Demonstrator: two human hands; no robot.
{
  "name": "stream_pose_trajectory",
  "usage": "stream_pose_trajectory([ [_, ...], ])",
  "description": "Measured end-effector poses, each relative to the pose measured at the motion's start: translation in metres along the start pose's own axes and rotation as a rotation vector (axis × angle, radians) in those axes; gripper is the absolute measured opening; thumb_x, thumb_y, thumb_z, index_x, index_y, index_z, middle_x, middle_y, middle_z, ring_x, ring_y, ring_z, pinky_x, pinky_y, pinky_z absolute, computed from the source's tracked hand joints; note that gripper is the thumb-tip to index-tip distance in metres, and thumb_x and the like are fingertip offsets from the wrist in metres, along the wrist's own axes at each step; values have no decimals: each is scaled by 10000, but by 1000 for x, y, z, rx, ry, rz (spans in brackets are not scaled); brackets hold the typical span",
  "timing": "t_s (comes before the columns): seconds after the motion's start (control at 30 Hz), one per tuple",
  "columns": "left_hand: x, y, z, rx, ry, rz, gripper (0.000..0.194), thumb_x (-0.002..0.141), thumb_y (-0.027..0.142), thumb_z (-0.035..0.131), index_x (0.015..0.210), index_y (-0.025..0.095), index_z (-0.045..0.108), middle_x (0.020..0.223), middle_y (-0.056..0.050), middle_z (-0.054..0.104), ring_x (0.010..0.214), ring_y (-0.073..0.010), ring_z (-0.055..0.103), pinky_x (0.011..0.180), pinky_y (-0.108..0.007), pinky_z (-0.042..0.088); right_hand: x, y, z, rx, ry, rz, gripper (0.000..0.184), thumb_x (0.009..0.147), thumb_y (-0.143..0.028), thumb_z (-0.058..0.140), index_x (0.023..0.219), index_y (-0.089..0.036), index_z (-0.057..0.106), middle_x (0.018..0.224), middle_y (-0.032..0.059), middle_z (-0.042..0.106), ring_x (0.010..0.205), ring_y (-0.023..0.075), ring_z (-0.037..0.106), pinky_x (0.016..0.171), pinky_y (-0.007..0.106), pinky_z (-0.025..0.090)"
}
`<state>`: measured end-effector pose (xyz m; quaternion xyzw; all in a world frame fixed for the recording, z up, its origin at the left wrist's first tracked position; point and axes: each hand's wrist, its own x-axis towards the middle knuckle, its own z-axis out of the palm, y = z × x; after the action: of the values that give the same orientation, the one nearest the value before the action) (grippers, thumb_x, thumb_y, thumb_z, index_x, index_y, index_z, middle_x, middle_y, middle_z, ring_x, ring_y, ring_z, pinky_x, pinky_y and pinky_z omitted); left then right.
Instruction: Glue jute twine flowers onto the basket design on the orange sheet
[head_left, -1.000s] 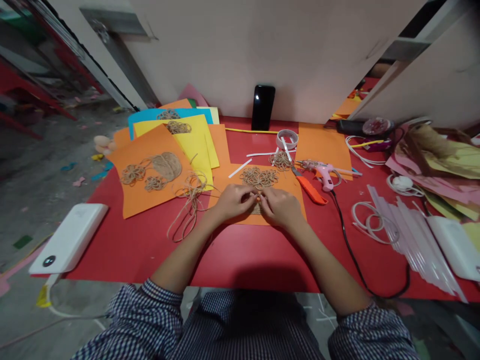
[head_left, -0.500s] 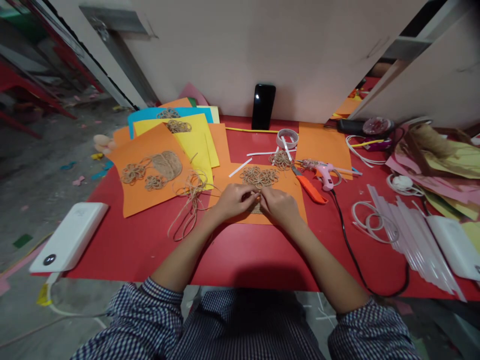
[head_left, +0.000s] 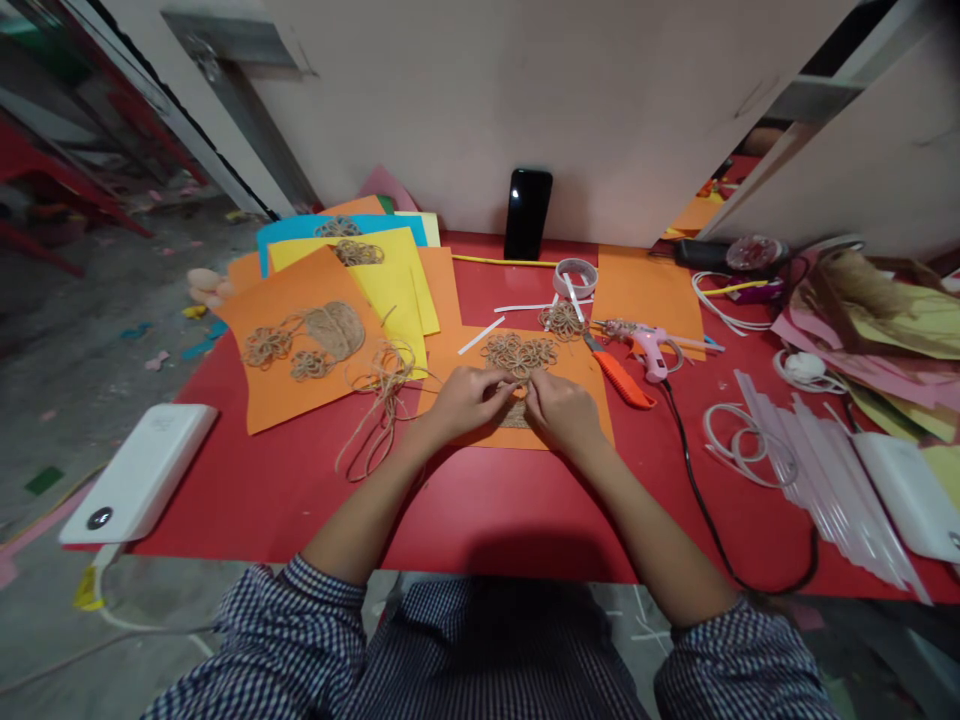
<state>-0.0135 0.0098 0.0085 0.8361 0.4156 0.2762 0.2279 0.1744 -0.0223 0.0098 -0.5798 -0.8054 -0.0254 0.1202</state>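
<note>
My left hand [head_left: 474,398] and my right hand [head_left: 561,408] meet over an orange sheet [head_left: 589,385] at the table's middle. Both have thumb and fingers pinched together, with what looks like a thin bit of jute twine [head_left: 523,384] between the fingertips. Just beyond them lies a cluster of looped twine flowers [head_left: 517,352]. A woven twine patch [head_left: 514,414] shows below my fingers, partly covered by my hands. To the left, a loose tangle of twine [head_left: 386,390] trails over the red table.
On the left are twine flowers on orange paper [head_left: 277,400] and a white power bank [head_left: 142,470]. To the right lie an orange cutter [head_left: 622,375], a pink glue gun [head_left: 649,345] and clear glue sticks [head_left: 832,470]. A phone [head_left: 528,215] leans on the wall behind a tape roll [head_left: 575,275].
My right hand has shifted slightly right and up, opening a small gap between the fingertips. More of the woven patch shows. My left hand stays almost in place.
</note>
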Motion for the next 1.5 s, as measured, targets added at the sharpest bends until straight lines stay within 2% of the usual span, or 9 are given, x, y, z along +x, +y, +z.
stream_pose_trajectory([
  [0.13, 0, -2, 1, 6, -8, 22, 321, 964, 349, 497, 971, 165, 761, 642, -23, 685, 534, -111, 538, 566, -228, 332, -1, 0, -3, 51, -24, -21, 239, 1004, -289, 372, 1019, -180, 584, 876, 50, 709, 734, 171, 613, 628, 297, 252],
  [0.3, 0, -2, 1, 7, -24, 45, 321, 968, 347, 493, 1004, 169, 758, 729, -41, 729, 579, -118, 578, 589, -229, 353, -1, 0, -2, 38, -41, -48, 266, 1018, -293, 351, 993, -178, 590, 864, 53, 710, 721, 170, 611, 625, 298, 249],
  [0.5, 0, 0, 0, 42, -41, 5, 350, 968, 395, 492, 1019, 185, 767, 677, -38, 723, 555, -130, 577, 575, -239, 338, -1, -1, 1, 8, -12, -80, 257, 1001, -267, 384, 970, -168, 619, 820, 67, 707, 724, 167, 606, 625, 294, 252],
  [0.63, 1, 2, -1, 37, -54, -20, 351, 976, 361, 478, 1053, 183, 771, 718, -56, 743, 566, -133, 589, 576, -237, 343, -1, -2, 2, -17, 35, -31, 226, 974, -236, 413, 943, -168, 627, 787, 67, 704, 722, 172, 607, 620, 296, 248],
  [0.8, 2, 1, -2, 20, -65, -40, 343, 973, 350, 490, 1077, 179, 768, 689, -49, 733, 541, -125, 571, 573, -231, 342, 0, -2, 1, -29, 10, 36, 247, 977, -248, 401, 928, -165, 628, 782, 69, 703, 695, 176, 609, 605, 301, 234],
  [1.07, 1, -2, 1, 51, -66, -25, 331, 966, 335, 489, 1090, 193, 761, 726, -48, 745, 570, -134, 593, 592, -236, 356, 0, 0, -1, 86, -53, 58, 409, 1020, -500, 371, 950, -172, 605, 785, 63, 713, 669, 175, 618, 596, 280, 234],
  [1.27, 1, 1, 2, 43, -85, -21, 331, 977, 343, 480, 1062, 189, 760, 740, -42, 750, 584, -134, 609, 592, -233, 367, 2, -2, 2, 34, -43, 30, 402, 1054, -357, 311, 917, -169, 639, 785, 63, 712, 673, 163, 611, 607, 286, 229],
  [1.5, 2, 1, 1, -6, -88, -9, 362, 997, 382, 460, 1089, 192, 754, 934, -75, 786, 751, -166, 703, 668, -239, 440, 1, 0, 4, -18, 80, -27, 342, 1016, -273, 392, 823, -164, 652, 691, 63, 676, 658, 161, 570, 612, 296, 234],
])
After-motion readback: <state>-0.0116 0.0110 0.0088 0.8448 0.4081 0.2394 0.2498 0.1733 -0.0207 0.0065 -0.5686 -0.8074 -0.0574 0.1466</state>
